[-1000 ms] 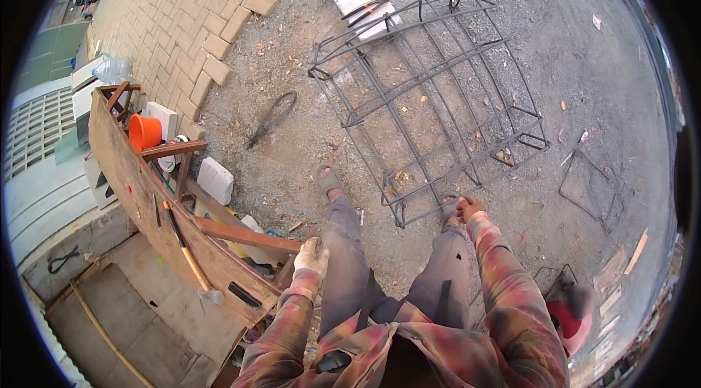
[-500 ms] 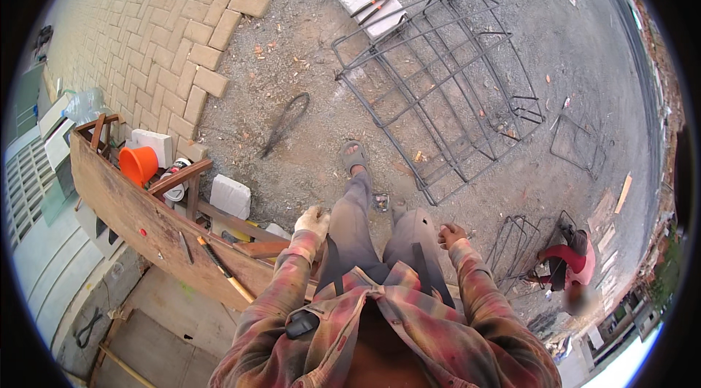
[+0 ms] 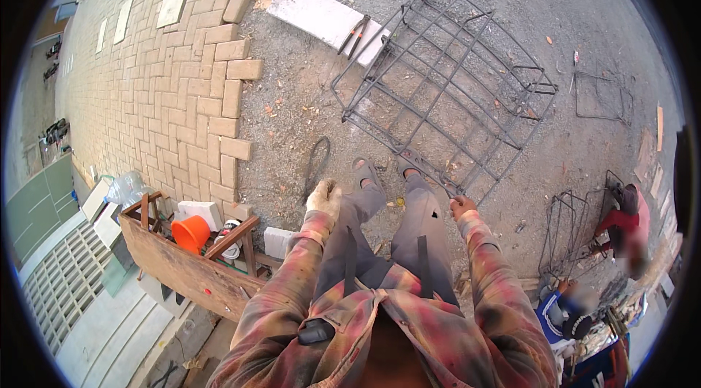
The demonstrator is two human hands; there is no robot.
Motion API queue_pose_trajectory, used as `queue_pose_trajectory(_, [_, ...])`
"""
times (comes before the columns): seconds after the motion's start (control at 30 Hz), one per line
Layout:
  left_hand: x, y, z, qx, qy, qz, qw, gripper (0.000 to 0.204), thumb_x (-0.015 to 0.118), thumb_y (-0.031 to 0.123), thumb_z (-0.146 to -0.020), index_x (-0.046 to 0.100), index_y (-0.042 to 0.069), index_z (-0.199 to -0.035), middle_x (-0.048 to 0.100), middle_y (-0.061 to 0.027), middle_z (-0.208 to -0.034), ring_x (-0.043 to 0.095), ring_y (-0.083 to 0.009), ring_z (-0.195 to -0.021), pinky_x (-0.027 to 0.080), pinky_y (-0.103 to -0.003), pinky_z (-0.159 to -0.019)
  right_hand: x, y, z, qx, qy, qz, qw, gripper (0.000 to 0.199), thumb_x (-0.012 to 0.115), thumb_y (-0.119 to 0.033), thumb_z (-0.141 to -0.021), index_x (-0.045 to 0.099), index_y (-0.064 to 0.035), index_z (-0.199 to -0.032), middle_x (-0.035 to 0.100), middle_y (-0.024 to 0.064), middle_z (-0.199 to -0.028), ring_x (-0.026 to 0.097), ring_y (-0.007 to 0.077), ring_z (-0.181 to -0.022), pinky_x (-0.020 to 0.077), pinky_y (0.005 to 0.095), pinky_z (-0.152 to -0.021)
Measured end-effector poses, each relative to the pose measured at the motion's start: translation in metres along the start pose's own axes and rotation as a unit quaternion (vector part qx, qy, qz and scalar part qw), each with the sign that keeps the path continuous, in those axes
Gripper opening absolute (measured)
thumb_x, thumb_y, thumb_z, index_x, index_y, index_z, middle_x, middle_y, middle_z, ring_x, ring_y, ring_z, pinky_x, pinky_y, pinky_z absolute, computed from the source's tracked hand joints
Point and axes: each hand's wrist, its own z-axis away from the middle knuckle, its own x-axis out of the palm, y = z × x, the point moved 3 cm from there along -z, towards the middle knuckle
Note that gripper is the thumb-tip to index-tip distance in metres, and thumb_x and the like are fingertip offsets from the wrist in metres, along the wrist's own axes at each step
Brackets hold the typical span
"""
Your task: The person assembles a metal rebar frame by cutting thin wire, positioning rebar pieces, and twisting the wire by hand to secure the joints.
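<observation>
My left hand [image 3: 324,198], in a pale, dirty glove, hangs in front of my left thigh with its fingers curled in; nothing sticks out of it. Beyond it a loop of dark wire [image 3: 315,161] lies on the gravel. My bare right hand [image 3: 461,206] is closed beside my right thigh. It overlaps the near corner of a large cage of bent steel bars [image 3: 438,88]; whether it touches the bar, or what its fingers hide, I cannot make out. Pincers with dark and red handles [image 3: 355,36] rest on a pale slab [image 3: 310,14] at the cage's far left.
At left, a wooden trough-like frame [image 3: 186,256] stands with an orange bucket [image 3: 191,232] inside. Tan paving blocks [image 3: 190,96] border the gravel. On the right lie smaller bar frames [image 3: 562,223]; a co-worker in red [image 3: 624,223] and another in blue [image 3: 553,315] are there.
I have stepped forward and turned a little left; the cage is nearer my feet. Both hands swung slightly forward and up in view. A second co-worker in blue has come into sight at the lower right.
</observation>
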Motion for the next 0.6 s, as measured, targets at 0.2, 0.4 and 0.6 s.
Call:
queue_pose_trajectory(0.2, [0.06,0.062,-0.134,0.095,-0.066,-0.124,0.986,0.03,0.059,0.028,-0.079,0.059,0.01,-0.103,0.061,-0.0155,-0.099,0.058,-0.0349,-0.093,0.046,-0.04,-0.081,-0.017,-0.126,-0.078,-0.054,0.092,-0.01,0.994,0.029,0.059,-0.028,-0.08,0.064,-0.0075,-0.099,0.065,0.0157,-0.097,0.061,0.0312,-0.093,0.046,0.0372,-0.082])
queue_pose_trajectory(0.4, [0.132,0.114,-0.255,0.248,0.009,-0.312,0.917,0.048,0.059,0.031,-0.08,0.045,0.014,-0.123,0.049,-0.0188,-0.121,0.055,-0.0358,-0.1,0.046,-0.041,-0.086,0.01,-0.205,-0.189,-0.08,0.289,-0.016,0.954,0.032,0.055,-0.026,-0.083,0.057,-0.0047,-0.107,0.062,0.0209,-0.097,0.06,0.0357,-0.09,0.0459,0.0406,-0.08])
queue_pose_trajectory(0.6, [0.154,0.106,-0.322,0.061,-0.16,-0.315,0.934,0.04,0.05,0.035,-0.087,0.046,0.01,-0.118,0.059,-0.0235,-0.104,0.057,-0.0406,-0.093,0.046,-0.046,-0.082,0.044,-0.267,-0.219,0.062,0.343,-0.113,0.93,0.029,0.048,-0.032,-0.088,0.051,-0.0029,-0.091,0.062,0.0237,-0.088,0.059,0.0433,-0.083,0.0434,0.0504,-0.075])
